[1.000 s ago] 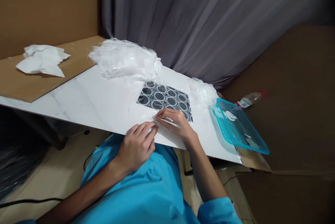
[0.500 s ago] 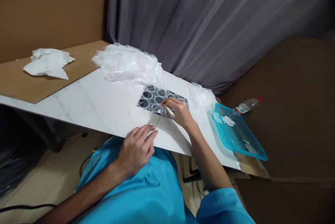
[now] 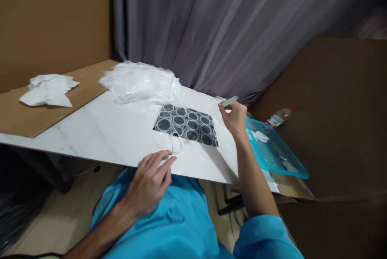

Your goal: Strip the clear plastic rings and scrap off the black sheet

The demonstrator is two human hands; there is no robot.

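The right grip (image 3: 236, 118) is closed in a pinch, fingertips and thumb around a slim pale stick (image 3: 229, 101), which it holds up tilted, near the far edge of the tabletop (image 3: 102, 130) and toward the right end. Behind and beside those fingers I can make out part of a small clear heap (image 3: 214, 107), mostly hidden by the hand. The left grip (image 3: 151, 180) is loose and has nothing grasped in it; it's at the near edge, fingers slightly bent and apart, their tips just short of a thin clear ring (image 3: 175, 145) lying flat. Between that ring and the far edge lies the sheet (image 3: 187, 124), dark with pale circles, near the middle of the tabletop. A big, shiny, whitish pile (image 3: 142, 83) of filmy stuff sits by the far edge, just past the sheet's left corner. Over at the right end there's a blue basket (image 3: 272, 146) with some white pieces (image 3: 260, 136) inside, and a bottle (image 3: 279, 118) with a red cap leans at its far side. On the left end, a crumpled white tissue (image 3: 50, 89) rests on a flat brown board (image 3: 60, 107). A grey curtain (image 3: 181, 21) hangs behind the far edge.
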